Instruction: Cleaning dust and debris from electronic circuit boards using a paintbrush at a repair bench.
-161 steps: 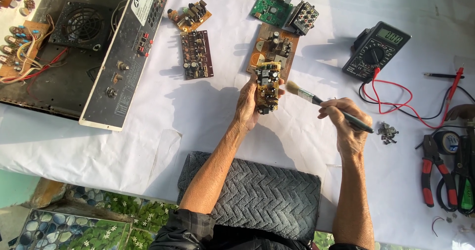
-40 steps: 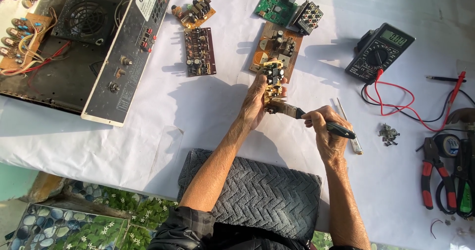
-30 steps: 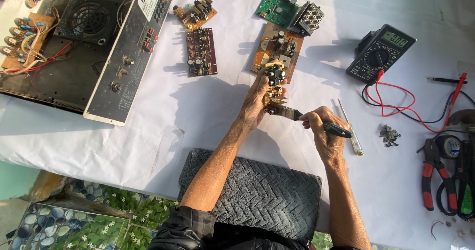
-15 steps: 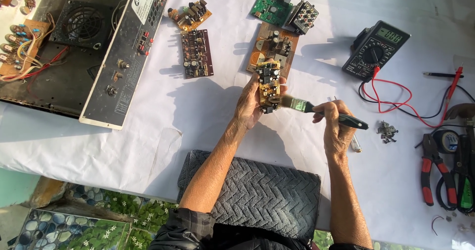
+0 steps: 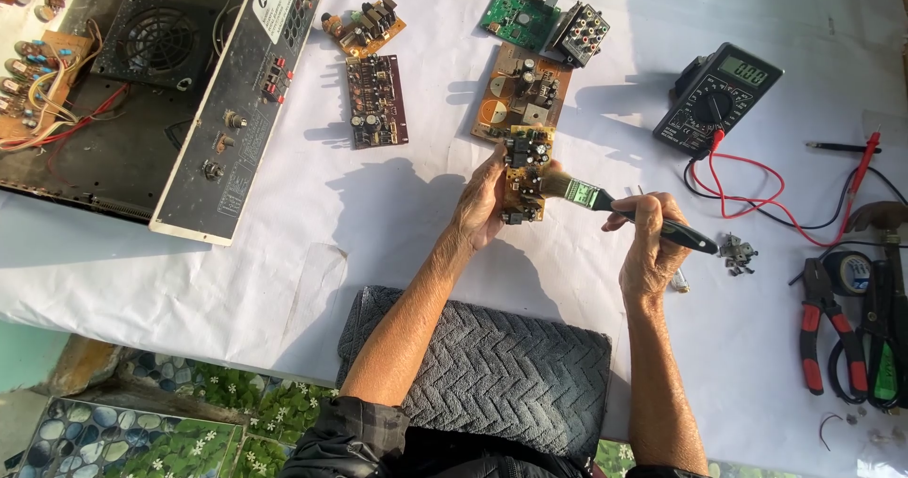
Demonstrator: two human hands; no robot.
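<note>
My left hand [image 5: 482, 204] grips a small brown circuit board [image 5: 526, 173] by its left edge and holds it up above the white tablecloth. My right hand [image 5: 646, 243] holds a paintbrush [image 5: 624, 211] by its black handle. The bristles touch the board's right side. A grey patterned cushion [image 5: 492, 374] lies under my forearms at the table's near edge.
An opened amplifier chassis [image 5: 161, 90] fills the far left. Several loose circuit boards [image 5: 376, 100] lie at the far middle. A multimeter [image 5: 717, 100] with red leads sits to the right. Red-handled pliers [image 5: 813, 336], tape and small metal parts lie at the right edge.
The brush has stroked back and forth along the board, its head now resting on the board's right side. My right hand has drifted slightly rightward. The board stays in my left hand.
</note>
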